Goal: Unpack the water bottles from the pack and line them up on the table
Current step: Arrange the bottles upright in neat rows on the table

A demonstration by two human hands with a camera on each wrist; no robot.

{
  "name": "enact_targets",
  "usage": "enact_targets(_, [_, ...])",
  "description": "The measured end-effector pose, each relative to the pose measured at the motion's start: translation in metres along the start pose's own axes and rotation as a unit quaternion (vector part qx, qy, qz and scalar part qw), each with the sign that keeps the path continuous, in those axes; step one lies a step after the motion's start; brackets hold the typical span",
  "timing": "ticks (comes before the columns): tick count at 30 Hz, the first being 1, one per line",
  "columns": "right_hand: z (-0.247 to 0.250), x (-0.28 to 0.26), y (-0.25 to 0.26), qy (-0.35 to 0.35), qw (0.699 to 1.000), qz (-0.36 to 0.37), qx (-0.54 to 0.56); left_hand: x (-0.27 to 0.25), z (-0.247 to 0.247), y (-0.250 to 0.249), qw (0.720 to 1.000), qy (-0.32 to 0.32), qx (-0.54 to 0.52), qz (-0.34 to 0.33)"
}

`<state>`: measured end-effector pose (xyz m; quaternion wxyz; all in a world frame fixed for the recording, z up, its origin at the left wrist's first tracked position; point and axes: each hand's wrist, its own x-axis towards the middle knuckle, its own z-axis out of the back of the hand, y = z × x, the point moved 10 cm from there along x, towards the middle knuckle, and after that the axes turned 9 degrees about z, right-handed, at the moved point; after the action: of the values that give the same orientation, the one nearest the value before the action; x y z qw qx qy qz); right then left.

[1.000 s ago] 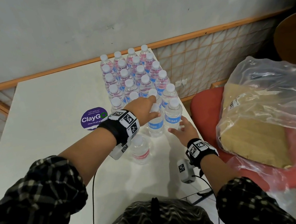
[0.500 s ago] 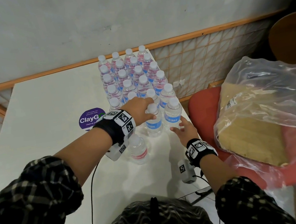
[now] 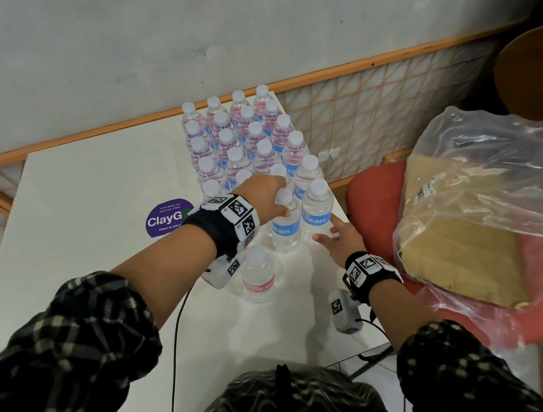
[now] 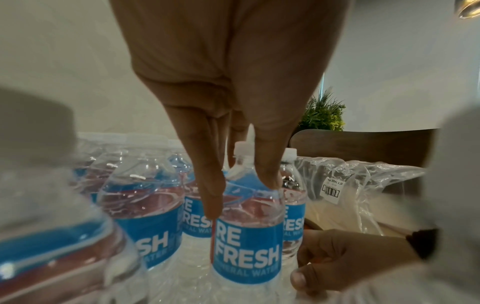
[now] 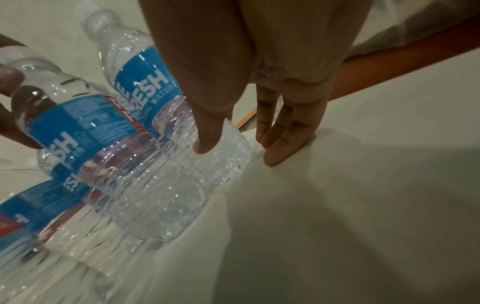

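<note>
Several clear water bottles (image 3: 244, 140) with blue labels stand in rows of four on the white table (image 3: 91, 212). My left hand (image 3: 269, 199) reaches down from above and pinches the shoulder of a front-row bottle (image 4: 246, 236) between thumb and fingers (image 4: 213, 197). My right hand (image 3: 340, 238) lies open beside the front-right bottle (image 3: 316, 213). Its thumb (image 5: 205, 144) touches that bottle's base and its fingers (image 5: 280, 148) rest on the table. One lone bottle (image 3: 258, 276) stands nearer me, under my left wrist.
The emptied plastic wrap with its cardboard tray (image 3: 471, 214) lies on a red chair (image 3: 365, 193) just past the table's right edge. A purple round sticker (image 3: 165, 220) marks the tabletop. A wooden chair back (image 3: 538, 67) stands far right. Wrist cables hang over the near edge.
Hardly anything: both hands stay at the two front bottles. The left fingers have drawn in a little closer round the bottle's top.
</note>
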<state>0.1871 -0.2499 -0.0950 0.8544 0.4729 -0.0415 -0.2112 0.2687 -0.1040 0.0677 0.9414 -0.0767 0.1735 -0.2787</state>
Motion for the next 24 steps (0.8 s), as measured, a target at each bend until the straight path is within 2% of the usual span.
enact_targets(7, [0.0004,-0.0006,0.0008,-0.002,1.000,0.008,-0.016,-0.0002,-0.0043,0.0025,0.999,0.000,-0.035,0.009])
enact_targets(24, [-0.0021,0.0043,-0.0066,0.010,1.000,-0.009,-0.006,-0.0038,-0.0026,-0.0060,0.999,-0.002,-0.046,-0.003])
